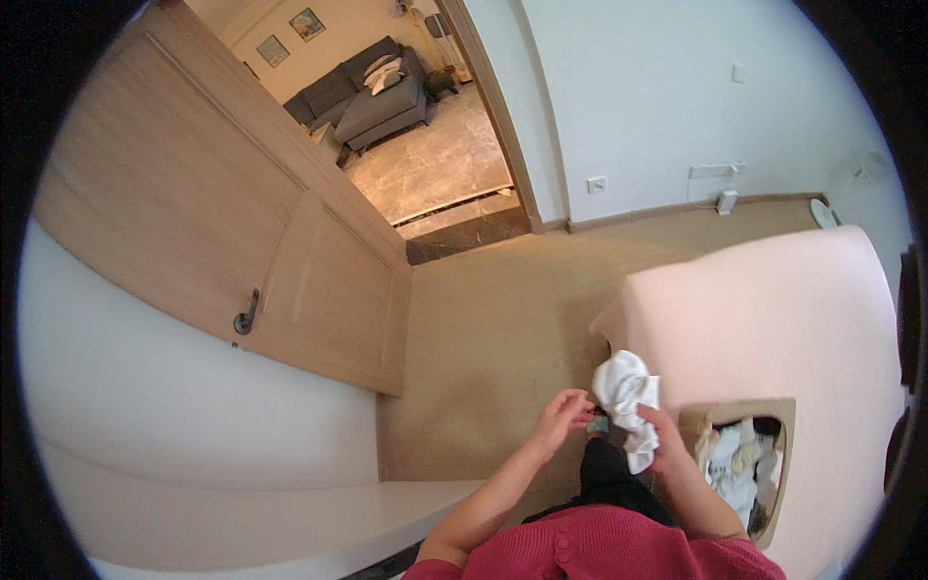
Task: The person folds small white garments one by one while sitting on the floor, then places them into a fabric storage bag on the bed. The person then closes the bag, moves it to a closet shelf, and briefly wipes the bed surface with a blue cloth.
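Observation:
A crumpled white cloth [625, 388], perhaps a garment, hangs in front of my body, with my right hand [658, 435] gripping its lower right part. To its left is my left hand [565, 417], fingers loosely bent and apart, with nothing visible in it; its fingertips come close to the cloth. Right of my right forearm, an open beige storage bin [789, 435] rests on the pink-covered bed [747, 319]. Inside it lie several balled or folded white, cream and grey fabric pieces [739, 464].
A wooden door [239, 217] with a dark handle [247, 315] stands open at the left. Through the doorway, a grey sofa [384, 101] is visible on a tiled floor. A white ledge [420, 500] runs along my left side. Wall sockets [597, 185] and a power strip [716, 170] sit low on the far wall.

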